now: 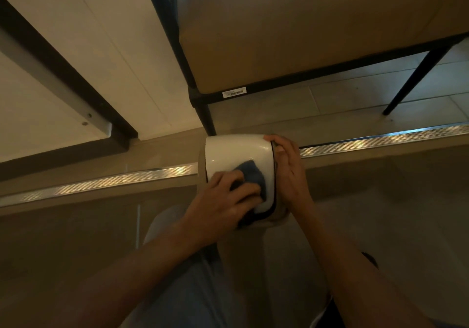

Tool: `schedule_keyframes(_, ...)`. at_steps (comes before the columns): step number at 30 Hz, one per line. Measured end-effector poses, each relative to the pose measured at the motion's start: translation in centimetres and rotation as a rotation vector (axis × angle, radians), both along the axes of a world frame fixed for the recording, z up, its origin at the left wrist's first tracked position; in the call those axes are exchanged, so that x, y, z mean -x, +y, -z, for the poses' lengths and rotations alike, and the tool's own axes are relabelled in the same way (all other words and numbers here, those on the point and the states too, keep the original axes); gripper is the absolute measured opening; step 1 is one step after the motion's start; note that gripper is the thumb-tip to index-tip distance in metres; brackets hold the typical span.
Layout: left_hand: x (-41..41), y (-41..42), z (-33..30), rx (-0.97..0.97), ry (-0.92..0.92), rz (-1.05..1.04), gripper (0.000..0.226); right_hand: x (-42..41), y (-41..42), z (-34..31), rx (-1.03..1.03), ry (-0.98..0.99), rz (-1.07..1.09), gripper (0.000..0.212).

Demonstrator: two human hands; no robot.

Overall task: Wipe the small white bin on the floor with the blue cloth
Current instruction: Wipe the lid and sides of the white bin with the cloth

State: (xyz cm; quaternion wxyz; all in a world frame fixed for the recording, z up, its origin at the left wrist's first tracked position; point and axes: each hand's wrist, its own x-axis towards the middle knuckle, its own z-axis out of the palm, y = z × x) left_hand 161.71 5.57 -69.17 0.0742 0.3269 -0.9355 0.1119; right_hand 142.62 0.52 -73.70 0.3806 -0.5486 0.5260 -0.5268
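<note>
The small white bin [234, 150] lies tipped on its side at the middle of the view, its glossy wall facing up and its dark-edged rim to the right. My left hand [223, 201] presses the blue cloth [251, 174] flat against the bin's wall. My right hand [289, 173] grips the bin at its rim end, fingers curled over the top edge. Part of the cloth is hidden under my left fingers.
A tan upholstered seat [291, 31] on black metal legs [416, 76] stands just behind the bin. A metal floor strip [380, 138] runs across the tiled floor. A white panel with a dark frame [71, 69] is at the left. My knee [193, 277] is below.
</note>
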Motion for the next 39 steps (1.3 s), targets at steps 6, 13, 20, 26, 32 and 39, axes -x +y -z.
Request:
schedule_keyframes(6, -0.2, 1.4, 1.3, -0.002, -0.011, 0.099, 0.034, -0.1, 0.2, 0.4, 0.012, -0.005, 0.003, 0.033)
schedule_keyframes(13, 0.5, -2.9, -0.9, -0.092, 0.367, -0.401, 0.045, -0.4, 0.3, 0.1, -0.009, -0.035, 0.020, 0.035)
schedule_keyframes(20, 3.3, -1.4, 0.3, -0.154, 0.153, -0.286, 0.066, -0.4, 0.4, -0.1, -0.042, -0.048, -0.012, 0.052)
schedule_keyframes(26, 2.0, -5.9, -0.8, -0.224, 0.301, -0.557, 0.041, -0.7, 0.5, 0.1, -0.038, -0.044, 0.031, 0.051)
schedule_keyframes(32, 5.2, -3.5, 0.3, -0.168, 0.210, -0.445, 0.051, -0.5, 0.7, 0.3, -0.039, -0.067, 0.009, 0.060)
schedule_keyframes(39, 1.5, -6.1, -0.7, -0.215, 0.295, -0.618, 0.048, -0.4, 0.8, 0.2, -0.083, 0.004, 0.030, 0.040)
